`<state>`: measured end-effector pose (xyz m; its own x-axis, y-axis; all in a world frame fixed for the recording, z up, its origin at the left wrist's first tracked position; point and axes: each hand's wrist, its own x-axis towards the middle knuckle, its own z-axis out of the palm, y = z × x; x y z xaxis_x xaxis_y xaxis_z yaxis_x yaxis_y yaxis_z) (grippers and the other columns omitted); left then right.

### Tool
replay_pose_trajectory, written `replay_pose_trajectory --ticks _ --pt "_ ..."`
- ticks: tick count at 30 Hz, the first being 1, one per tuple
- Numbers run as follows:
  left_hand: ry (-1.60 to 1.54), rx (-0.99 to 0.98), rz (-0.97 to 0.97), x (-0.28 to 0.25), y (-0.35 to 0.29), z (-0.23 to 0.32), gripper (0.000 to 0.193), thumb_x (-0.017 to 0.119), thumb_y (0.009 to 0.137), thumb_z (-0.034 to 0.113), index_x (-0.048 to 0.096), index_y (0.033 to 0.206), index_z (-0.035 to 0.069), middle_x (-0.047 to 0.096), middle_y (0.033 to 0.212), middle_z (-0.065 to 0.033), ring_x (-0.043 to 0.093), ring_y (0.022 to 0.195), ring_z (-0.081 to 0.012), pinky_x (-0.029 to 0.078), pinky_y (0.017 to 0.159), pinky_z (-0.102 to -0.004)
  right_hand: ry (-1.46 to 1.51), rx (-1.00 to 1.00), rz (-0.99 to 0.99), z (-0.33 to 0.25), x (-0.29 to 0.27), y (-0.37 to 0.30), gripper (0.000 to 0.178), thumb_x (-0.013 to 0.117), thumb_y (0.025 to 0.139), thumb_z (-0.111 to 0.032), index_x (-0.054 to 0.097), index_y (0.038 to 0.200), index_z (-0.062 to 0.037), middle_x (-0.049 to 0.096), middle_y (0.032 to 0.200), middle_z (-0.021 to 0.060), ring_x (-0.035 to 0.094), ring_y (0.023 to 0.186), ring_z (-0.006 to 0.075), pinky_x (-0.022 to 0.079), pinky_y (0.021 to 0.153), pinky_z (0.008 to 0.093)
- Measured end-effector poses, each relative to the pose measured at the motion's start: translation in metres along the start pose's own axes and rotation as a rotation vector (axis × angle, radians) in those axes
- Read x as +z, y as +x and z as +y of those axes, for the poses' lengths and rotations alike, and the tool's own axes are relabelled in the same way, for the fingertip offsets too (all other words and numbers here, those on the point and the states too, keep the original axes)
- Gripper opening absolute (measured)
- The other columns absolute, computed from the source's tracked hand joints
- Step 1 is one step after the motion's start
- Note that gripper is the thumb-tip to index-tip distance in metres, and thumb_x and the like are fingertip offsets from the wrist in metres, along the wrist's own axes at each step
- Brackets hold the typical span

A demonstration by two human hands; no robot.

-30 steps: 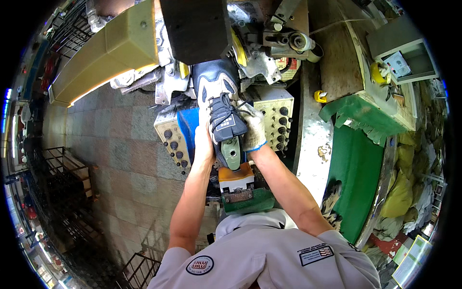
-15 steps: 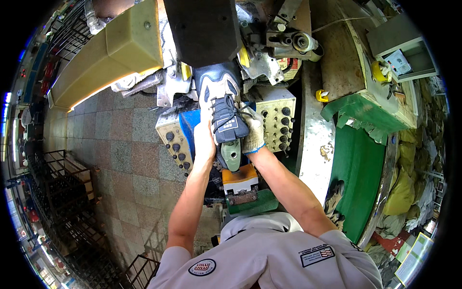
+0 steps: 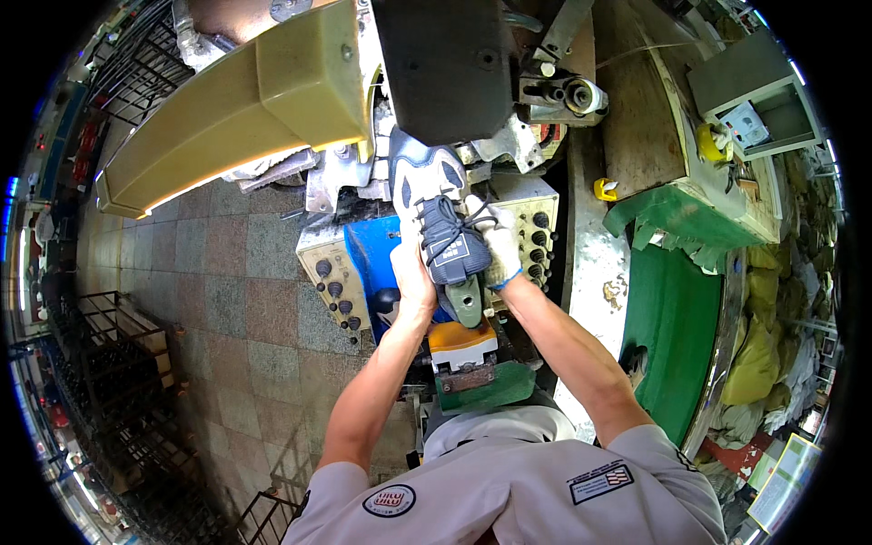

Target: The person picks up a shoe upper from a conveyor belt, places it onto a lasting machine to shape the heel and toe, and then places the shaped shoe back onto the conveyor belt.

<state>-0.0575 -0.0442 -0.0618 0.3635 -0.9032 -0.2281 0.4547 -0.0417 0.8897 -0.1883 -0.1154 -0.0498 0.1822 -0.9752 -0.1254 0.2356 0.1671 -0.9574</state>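
A dark blue and white sneaker upper (image 3: 447, 231) on a green shoe last (image 3: 468, 303) lies between my two hands, its toe pointing away from me under a black plate (image 3: 443, 73) of the machine. My bare left hand (image 3: 415, 275) grips its left side near the heel. On the other side my right hand (image 3: 495, 243), in a white knit glove with a blue cuff, holds it by the laces. The undersides of both hands are hidden. Just nearer to me than the last sits an orange and white pad (image 3: 462, 341).
Control panels with black knobs (image 3: 334, 277) (image 3: 538, 238) flank the sneaker. A curved beige machine cover (image 3: 245, 100) arches at the upper left. To the right stand a bench with a green side (image 3: 681, 222) and a yellow tape roll (image 3: 715, 143). Dark metal racks (image 3: 127, 354) line the left.
The view has shifted, so the machine and the sneaker sit further right in the picture. More of the blue panel shows left of the sneaker. Both hands keep hold of it.
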Motion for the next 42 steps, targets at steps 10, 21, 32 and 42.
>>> replay_pose_trajectory --ticks 10,21,32,42 --pt "-0.346 -0.258 -0.054 0.007 0.000 0.015 0.042 0.037 0.108 0.033 0.065 0.119 0.003 0.071 0.105 -0.0032 0.067 0.092 -0.0143 0.055 0.083 -0.0310 0.102 0.003 -0.003 -0.004 -0.003 -0.010 0.033 0.056 0.087 -0.004 0.069 0.116 0.0047 0.073 0.101 0.0043 0.064 0.089 0.0112 0.051 0.080 0.0259" --pt "0.291 -0.017 -0.008 -0.024 0.006 0.026 0.046 0.044 0.107 0.031 0.067 0.104 -0.008 0.071 0.089 -0.0090 0.059 0.079 -0.0132 0.049 0.072 -0.0312 0.712 0.160 -0.039 0.015 0.025 -0.017 0.037 0.058 0.096 -0.010 0.061 0.131 0.0009 0.068 0.120 0.0085 0.068 0.100 0.0177 0.057 0.087 0.0304" --pt "0.309 -0.085 -0.017 -0.012 0.006 0.061 0.044 0.046 0.107 0.029 0.067 0.105 -0.009 0.071 0.089 -0.0088 0.057 0.079 -0.0118 0.048 0.073 -0.0307 0.789 0.140 -0.093 0.026 0.036 -0.022 0.044 0.059 0.101 -0.024 0.055 0.138 -0.0005 0.066 0.122 0.0065 0.064 0.104 0.0144 0.055 0.090 0.0293" --pt "0.133 -0.151 0.024 -0.020 0.003 0.050 0.048 0.046 0.107 0.035 0.066 0.117 -0.007 0.072 0.101 -0.0079 0.063 0.085 -0.0120 0.051 0.076 -0.0289 0.779 0.128 -0.083 0.008 0.038 -0.023 0.053 0.059 0.097 -0.016 0.048 0.146 0.0007 0.064 0.131 0.0090 0.064 0.112 0.0165 0.052 0.097 0.0290"
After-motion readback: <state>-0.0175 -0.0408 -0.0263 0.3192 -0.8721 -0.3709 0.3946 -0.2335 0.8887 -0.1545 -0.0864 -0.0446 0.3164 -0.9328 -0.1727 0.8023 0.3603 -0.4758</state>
